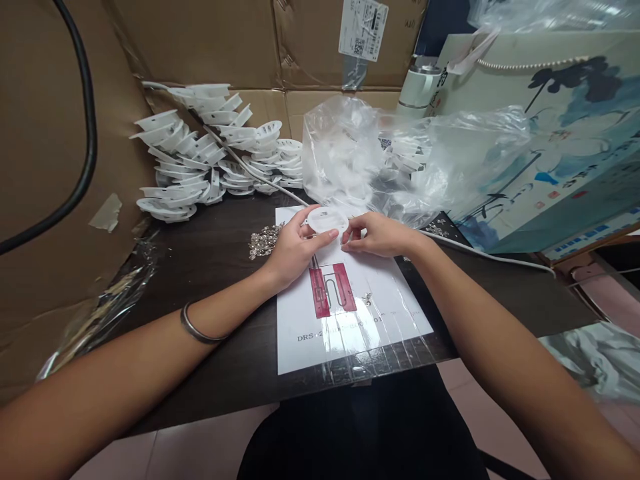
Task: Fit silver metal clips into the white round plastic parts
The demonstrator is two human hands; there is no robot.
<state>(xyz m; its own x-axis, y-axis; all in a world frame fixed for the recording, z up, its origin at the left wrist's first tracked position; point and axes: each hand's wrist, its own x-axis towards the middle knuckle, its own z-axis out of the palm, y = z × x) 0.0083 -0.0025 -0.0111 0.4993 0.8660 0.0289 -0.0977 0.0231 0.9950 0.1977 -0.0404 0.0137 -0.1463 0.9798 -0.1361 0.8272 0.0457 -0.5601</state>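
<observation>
Fingers [324, 239] of the left hand [293, 250] were closed around the left and near rim of a white round plastic piece [327, 220], the thumb lying along its near edge. At the right side of the piece, the fingers of the right hand [383, 235] were bent together with only a narrow gap at the tips; whether they had hold of something small could not be told. The plastic piece was held above the far part of a white printed sheet [295, 343], which lay on the dark table [220, 380] beneath clear film. On the sheet, a picture of bent wire on a red ground [345, 287] showed nearer than the hands, and a few small metal pieces [368, 299] lay to its right. A heap of similar metal bits [263, 243] sat just left of the left hand. At the far left, many white plastic pieces [173, 137] stood in leaning stacks, with a white cable [250, 171] running across them. A clear plastic bag [340, 150] rested beyond the hands, a pale flask [415, 90] behind it, and a large printed bag [540, 167] stood at the far right.
</observation>
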